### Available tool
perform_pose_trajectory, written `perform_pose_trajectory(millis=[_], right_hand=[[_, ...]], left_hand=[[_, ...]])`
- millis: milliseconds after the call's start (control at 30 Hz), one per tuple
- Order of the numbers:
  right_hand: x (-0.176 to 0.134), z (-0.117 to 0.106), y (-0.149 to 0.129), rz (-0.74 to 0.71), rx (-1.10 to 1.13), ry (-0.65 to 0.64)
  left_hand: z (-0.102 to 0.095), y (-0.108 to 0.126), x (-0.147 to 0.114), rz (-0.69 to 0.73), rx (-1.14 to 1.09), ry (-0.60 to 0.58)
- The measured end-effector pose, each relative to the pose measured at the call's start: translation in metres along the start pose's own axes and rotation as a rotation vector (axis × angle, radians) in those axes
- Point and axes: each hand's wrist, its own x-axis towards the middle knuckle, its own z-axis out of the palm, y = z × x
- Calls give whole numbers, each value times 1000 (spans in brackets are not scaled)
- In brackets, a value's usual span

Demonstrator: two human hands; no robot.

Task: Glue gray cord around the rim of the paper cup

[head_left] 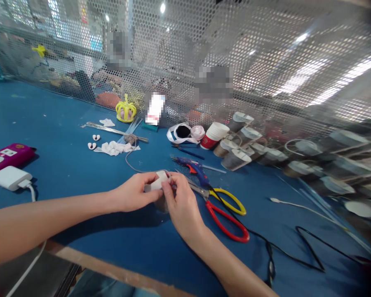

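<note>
My left hand [139, 190] is closed around a small paper cup [157, 183], whose white end faces up and whose greyish side shows below the fingers. My right hand [181, 196] presses its fingertips and thumb at the cup's right edge, pinching a thin grey cord there. That cord [130, 161] runs back to a small tangled bundle on the table. Just right of my right hand lie scissors [227, 220] with one red and one yellow handle. Beyond them rests a blue glue gun [193, 168]. My fingers hide part of the cup.
Several grey-sided cups [235, 159] with white ends crowd the right, beside stacked red-and-white paper cups [215, 134]. A yellow crown-shaped piece [126, 110], a phone [155, 108] and white ribbon [173, 134] stand before a perforated metal screen [173, 49]. Left: a purple power strip [21, 156] and white charger [10, 178].
</note>
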Motion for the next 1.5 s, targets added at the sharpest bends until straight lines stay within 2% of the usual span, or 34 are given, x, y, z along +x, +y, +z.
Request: perform_pose_trajectory(millis=[233, 400, 567, 700, 833, 900, 1000, 1133, 1267, 1500], right_hand=[[-2, 1, -2, -65, -35, 15], [2, -8, 0, -69, 86, -19], [23, -23, -11, -37, 140, -122], [51, -24, -34, -123, 142, -218], [80, -19, -44, -213, 116, -420], [92, -24, -35, -184, -1, -441], [101, -43, -3, 1, -257, -251], [93, -70, 52, 232, -482, -108], [75, -71, 84, 362, -606, -199], [69, -53, 94, 455, -609, -282]], left_hand=[[0, 3, 0, 4, -88, -4], [-1, 3, 0, -5, -99, -22], [-2, -3, 0, -20, -139, -61], [-2, -10, 2, 15, -191, -81], [-1, -12, 3, 21, -236, -103], [-1, -11, 3, 4, -267, -100], [-1, -9, 2, -2, -242, -90], [-2, -10, 3, 15, -192, -82], [-2, -11, 3, -32, -213, -115], [-4, -8, 2, -26, -184, -123]])
